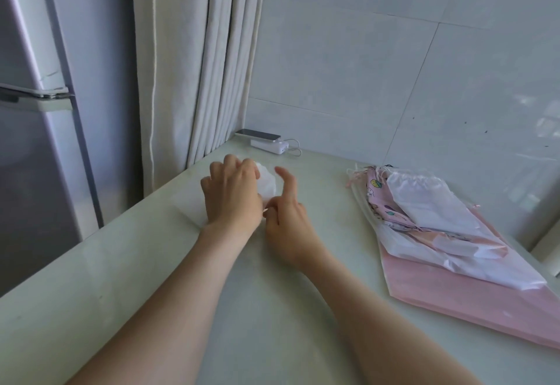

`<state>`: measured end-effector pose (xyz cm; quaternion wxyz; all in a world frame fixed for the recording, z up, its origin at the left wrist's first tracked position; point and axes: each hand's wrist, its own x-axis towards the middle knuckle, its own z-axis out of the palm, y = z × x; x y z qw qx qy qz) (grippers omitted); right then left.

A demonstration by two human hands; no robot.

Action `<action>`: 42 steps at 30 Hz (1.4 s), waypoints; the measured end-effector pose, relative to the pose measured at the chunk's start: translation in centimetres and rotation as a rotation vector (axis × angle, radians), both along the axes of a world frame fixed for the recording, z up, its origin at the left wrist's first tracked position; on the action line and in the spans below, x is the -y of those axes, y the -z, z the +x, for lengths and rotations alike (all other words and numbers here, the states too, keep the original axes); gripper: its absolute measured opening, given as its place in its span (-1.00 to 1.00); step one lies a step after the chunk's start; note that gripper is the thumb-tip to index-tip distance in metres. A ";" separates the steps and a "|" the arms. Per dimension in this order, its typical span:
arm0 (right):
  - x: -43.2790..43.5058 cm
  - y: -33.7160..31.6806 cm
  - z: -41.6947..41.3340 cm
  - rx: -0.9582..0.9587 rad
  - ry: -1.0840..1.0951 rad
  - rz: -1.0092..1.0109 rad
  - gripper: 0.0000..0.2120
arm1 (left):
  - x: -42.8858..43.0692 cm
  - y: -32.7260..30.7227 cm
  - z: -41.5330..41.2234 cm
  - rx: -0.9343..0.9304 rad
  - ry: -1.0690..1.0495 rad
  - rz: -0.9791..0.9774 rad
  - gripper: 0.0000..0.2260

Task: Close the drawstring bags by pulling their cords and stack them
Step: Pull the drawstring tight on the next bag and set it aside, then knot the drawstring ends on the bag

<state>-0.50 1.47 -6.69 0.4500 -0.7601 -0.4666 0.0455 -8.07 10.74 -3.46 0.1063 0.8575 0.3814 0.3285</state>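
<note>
A small translucent white drawstring bag [268,184] lies on the pale table [151,278], mostly hidden under my hands. My left hand [231,195] lies over it, fingers curled around its gathered top. My right hand [286,218] is beside it, index finger stretched out, the other fingers pinching something thin and white at the bag's near edge, apparently its cord. At the right lies a stack of bags: a white one [424,200] on top, a pink patterned one [381,200] below, a larger white one [472,266], and a big pink one [485,306] at the bottom.
A phone [257,135] rests on a white charger box [268,146] with a cable at the table's back corner. A cream curtain [197,60] hangs behind the table on the left. A grey fridge [36,118] stands at far left. Tiled wall behind.
</note>
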 end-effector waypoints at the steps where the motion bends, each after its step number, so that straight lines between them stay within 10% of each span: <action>1: 0.1 0.0 0.2 -0.014 0.048 0.031 -0.28 | -0.1 0.1 0.1 -0.043 -0.001 -0.069 -0.67; 11: 0.9 0.8 1.9 0.101 0.115 -0.121 -0.45 | -0.1 1.6 0.9 -0.383 -0.025 -0.182 -0.67; 23: 2.7 -0.7 3.3 0.090 0.203 -0.019 -0.58 | 2.3 1.4 1.4 0.128 0.066 0.231 -0.89; 42: 12.9 -2.2 13.2 0.494 0.726 -0.403 -0.78 | 9.7 0.9 12.1 -0.023 0.566 -0.163 -0.84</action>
